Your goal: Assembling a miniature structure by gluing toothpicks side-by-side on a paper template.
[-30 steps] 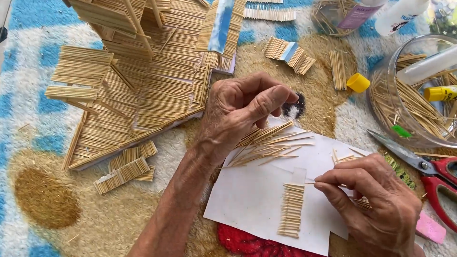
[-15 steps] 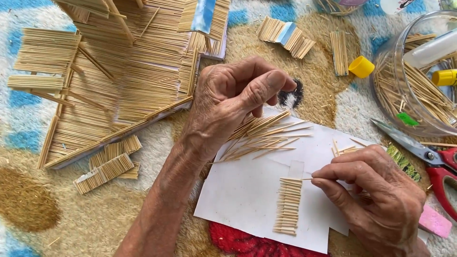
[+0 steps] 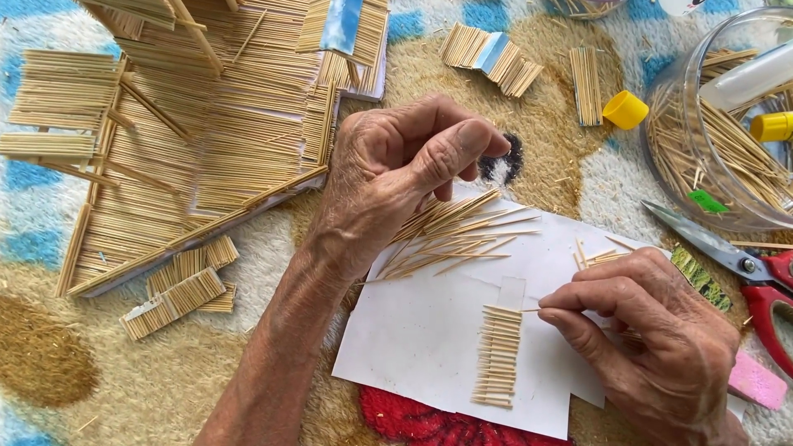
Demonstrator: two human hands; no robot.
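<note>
Two hands are at work: the left hand [image 3: 396,177] and the right hand [image 3: 652,339]. One sheet of white paper [image 3: 429,330] lies under them, bearing one glued row of toothpicks [image 3: 498,357]. One loose bundle of toothpicks [image 3: 454,235] sits in the left hand; too many to count. One pair of red-handled scissors [image 3: 743,268]. One clear jar [image 3: 702,124]. Two yellow caps [image 3: 625,109] [image 3: 772,126]. One large toothpick model [image 3: 190,140]. One pink eraser [image 3: 756,380].

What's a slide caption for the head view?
Right hand lays a toothpick onto a row on white paper; left hand holds a bundle.
</note>
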